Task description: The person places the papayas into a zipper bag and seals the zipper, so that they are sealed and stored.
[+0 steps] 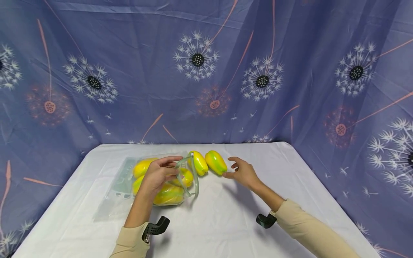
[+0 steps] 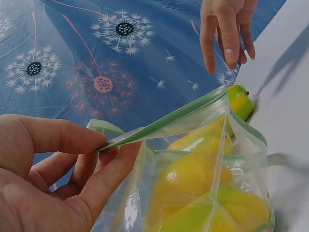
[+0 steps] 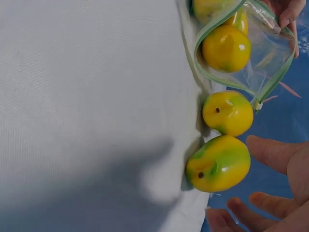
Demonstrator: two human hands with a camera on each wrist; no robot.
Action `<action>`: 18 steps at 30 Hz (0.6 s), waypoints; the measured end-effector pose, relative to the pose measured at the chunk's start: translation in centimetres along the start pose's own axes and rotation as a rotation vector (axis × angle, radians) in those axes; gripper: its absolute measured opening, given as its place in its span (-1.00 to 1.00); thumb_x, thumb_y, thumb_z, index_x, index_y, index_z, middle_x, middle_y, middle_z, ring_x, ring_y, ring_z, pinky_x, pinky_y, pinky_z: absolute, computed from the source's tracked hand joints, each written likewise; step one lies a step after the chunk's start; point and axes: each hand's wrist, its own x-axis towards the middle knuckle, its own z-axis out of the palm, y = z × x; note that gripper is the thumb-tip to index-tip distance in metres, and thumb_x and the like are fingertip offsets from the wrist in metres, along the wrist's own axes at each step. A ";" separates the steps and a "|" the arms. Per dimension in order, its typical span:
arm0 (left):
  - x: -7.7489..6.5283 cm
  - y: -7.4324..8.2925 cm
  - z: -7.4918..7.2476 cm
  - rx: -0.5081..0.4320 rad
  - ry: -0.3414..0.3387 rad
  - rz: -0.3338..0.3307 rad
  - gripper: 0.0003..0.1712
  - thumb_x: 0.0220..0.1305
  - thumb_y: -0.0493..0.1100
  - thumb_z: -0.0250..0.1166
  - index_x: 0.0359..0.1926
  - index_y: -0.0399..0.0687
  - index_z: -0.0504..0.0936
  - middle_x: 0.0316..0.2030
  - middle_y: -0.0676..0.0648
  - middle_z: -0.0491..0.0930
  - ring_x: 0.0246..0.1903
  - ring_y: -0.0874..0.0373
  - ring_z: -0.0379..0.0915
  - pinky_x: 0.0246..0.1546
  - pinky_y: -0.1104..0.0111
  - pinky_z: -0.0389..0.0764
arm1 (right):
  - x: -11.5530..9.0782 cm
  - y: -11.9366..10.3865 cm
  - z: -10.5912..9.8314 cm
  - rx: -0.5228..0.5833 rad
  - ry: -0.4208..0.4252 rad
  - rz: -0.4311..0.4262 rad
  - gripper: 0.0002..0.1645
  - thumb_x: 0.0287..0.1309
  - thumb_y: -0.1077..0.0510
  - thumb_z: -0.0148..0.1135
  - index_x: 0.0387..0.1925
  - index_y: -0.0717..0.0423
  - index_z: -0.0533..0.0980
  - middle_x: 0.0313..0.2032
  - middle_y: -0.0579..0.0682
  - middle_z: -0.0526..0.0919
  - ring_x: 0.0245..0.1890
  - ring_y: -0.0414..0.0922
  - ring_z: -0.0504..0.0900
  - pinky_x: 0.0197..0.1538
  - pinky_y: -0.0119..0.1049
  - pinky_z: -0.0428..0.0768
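A clear zip bag (image 1: pixel 111 204) with a green zip edge lies on its side, its mouth spread toward the right. Several glossy yellow-and-green mango-like fruits (image 2: pixel 186 179) are inside it. My left hand (image 1: pixel 158 175) pinches the green edge of the mouth between thumb and fingers. Just outside the mouth lie two more fruits, a nearer-to-bag fruit (image 3: pixel 228 113) and an outer fruit (image 1: pixel 216 162), side by side. My right hand (image 1: pixel 242 173) is right beside the outer fruit, fingers apart and loosely bent, with nothing held.
A white cloth (image 1: pixel 226 222) covers the table. Behind it hangs a blue curtain (image 1: pixel 145 100) with dandelion prints. Black wrist cameras (image 1: pixel 158 225) sit at both cuffs. The flat bottom end of the bag spreads out to the left.
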 end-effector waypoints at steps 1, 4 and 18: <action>0.0 0.0 0.0 0.000 0.000 0.000 -0.42 0.15 -0.55 0.28 0.24 -0.32 0.59 -0.20 -0.05 0.45 -0.38 0.16 0.46 -0.31 0.36 0.71 | 0.1 0.1 0.2 0.006 0.005 0.001 -0.13 0.01 0.01 0.56 0.36 0.10 0.44 0.06 0.25 0.67 0.04 0.18 0.64 0.04 0.04 0.64; 0.0 -0.1 0.0 -0.005 -0.002 0.004 -0.41 0.14 -0.55 0.28 0.24 -0.33 0.58 -0.21 -0.04 0.46 -0.37 0.16 0.46 -0.30 0.36 0.71 | 0.5 0.2 0.9 0.022 0.016 0.002 -0.08 -0.01 0.04 0.58 0.38 0.12 0.41 0.10 0.28 0.64 0.08 0.20 0.62 0.08 0.08 0.63; 0.0 0.0 -0.1 -0.015 0.000 -0.007 -0.42 0.16 -0.55 0.29 0.25 -0.33 0.57 -0.23 -0.03 0.47 -0.40 0.17 0.45 -0.33 0.40 0.70 | 2.4 0.8 3.4 0.021 0.047 0.072 0.06 -0.05 0.00 0.59 0.46 0.12 0.31 0.18 0.30 0.59 0.18 0.27 0.53 0.14 0.16 0.57</action>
